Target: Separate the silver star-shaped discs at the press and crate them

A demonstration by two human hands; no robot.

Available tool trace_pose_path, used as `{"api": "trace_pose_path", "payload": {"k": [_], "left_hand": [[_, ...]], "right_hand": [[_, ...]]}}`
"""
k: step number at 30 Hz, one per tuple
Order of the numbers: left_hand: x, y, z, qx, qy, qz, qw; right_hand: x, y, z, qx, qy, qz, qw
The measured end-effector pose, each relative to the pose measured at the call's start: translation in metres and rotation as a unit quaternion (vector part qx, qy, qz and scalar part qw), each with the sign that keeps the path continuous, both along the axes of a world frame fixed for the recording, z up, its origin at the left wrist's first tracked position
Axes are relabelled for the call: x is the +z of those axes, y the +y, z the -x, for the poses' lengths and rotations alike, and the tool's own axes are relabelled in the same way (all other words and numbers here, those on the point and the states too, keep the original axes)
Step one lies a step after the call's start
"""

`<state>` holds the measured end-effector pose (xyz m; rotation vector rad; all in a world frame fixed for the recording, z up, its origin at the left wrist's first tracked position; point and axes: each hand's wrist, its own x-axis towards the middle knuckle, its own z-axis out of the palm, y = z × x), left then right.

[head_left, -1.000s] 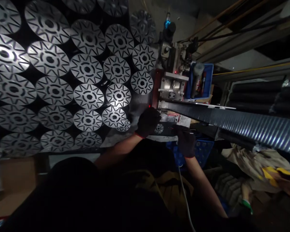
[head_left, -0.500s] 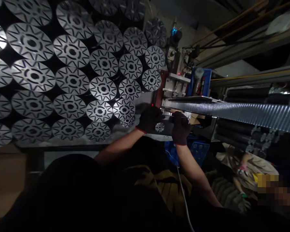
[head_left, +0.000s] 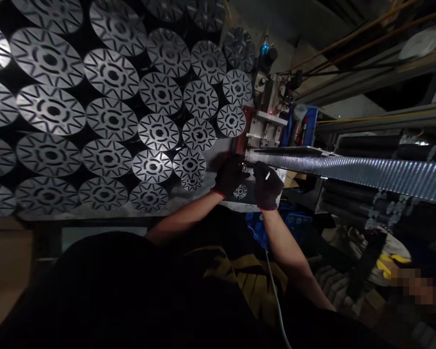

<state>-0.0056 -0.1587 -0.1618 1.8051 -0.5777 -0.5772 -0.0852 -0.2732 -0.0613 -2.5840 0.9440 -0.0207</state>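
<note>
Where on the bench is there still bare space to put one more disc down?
A bare grey strip lies between the nearest discs and the left hand. Left of it, the star-patterned discs sit packed together. Both gloved hands, right hand, crowd the small disc under the ribbed strip.

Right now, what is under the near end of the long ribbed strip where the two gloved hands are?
Under the ribbed strip lies a dark plate with a small star-patterned disc between the left hand and right hand. The hands cover the strip's end and whatever they grip.
</note>
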Motion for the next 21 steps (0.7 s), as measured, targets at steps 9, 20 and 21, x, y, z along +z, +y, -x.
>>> {"api": "trace_pose_path", "payload": {"k": [9,20,21], "left_hand": [[0.042,0.014,-0.008,0.022,-0.013,0.016,1.000],[0.053,0.013,-0.014,0.031,-0.059,0.060,0.996],[0.041,0.014,-0.013,0.031,-0.059,0.035,0.997]], "right_hand": [[-0.004,0.004,-0.005,-0.064,-0.063,-0.009,0.996],[-0.003,0.011,-0.008,-0.045,-0.050,-0.018,0.998],[-0.001,0.013,-0.007,-0.054,-0.062,-0.020,0.996]]}}
